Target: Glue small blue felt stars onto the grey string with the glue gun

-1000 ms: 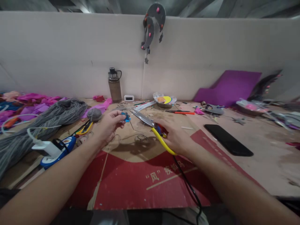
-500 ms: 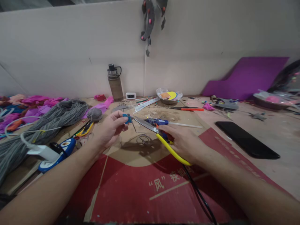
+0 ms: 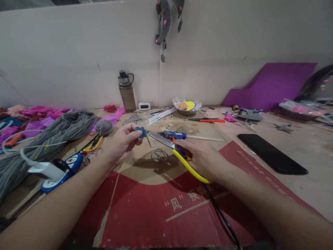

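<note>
My left hand [image 3: 122,143] pinches a small blue cut-out piece [image 3: 142,131] between thumb and fingertips, held just above the cardboard. My right hand [image 3: 204,158] grips yellow-handled scissors [image 3: 170,144]; their blades point left and their tip touches the blue piece. A blue glue gun [image 3: 174,134] lies on the cardboard just behind the scissors, with a white glue stick sticking out to the right.
Red and brown cardboard [image 3: 161,205] covers the table. Grey yarn [image 3: 49,133], a white charger [image 3: 43,170] and a yellow cutter [image 3: 94,143] lie left. A bottle [image 3: 126,92] stands by the wall. A black phone [image 3: 272,153], orange-handled tool [image 3: 208,120], bowl [image 3: 187,107] and purple sheet [image 3: 270,85] sit right.
The camera view tipped slightly and shifted. Both hands stayed almost still, the scissor tip staying at the blue piece; the glue gun came into view behind the scissors.
</note>
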Motion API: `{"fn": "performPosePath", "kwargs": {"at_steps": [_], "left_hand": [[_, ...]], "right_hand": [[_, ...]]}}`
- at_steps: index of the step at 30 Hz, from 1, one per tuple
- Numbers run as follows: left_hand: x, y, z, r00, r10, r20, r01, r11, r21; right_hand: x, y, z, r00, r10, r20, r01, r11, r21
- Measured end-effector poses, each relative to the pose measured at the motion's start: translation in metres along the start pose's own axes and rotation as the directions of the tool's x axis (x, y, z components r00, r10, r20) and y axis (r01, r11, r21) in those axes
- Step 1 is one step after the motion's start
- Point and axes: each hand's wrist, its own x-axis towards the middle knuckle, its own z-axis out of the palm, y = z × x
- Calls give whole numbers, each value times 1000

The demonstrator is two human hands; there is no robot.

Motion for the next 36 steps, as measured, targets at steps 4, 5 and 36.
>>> {"fn": "performPosePath", "kwargs": {"at_steps": [4, 5, 36], "left_hand": [[0, 0, -1, 1000, 19, 19, -19, 1000, 19], [1, -1, -1, 999, 25, 23, -25, 999, 22], [2, 0, -4, 1000, 14, 9, -14, 1000, 20]], "right_hand": [[-1, 0, 0, 1000, -11, -11, 11, 1000, -9], [-1, 0, 0, 1000, -10, -12, 10, 1000, -16], [-3, 1, 2, 1000, 2, -13, -3, 994, -105]]}}
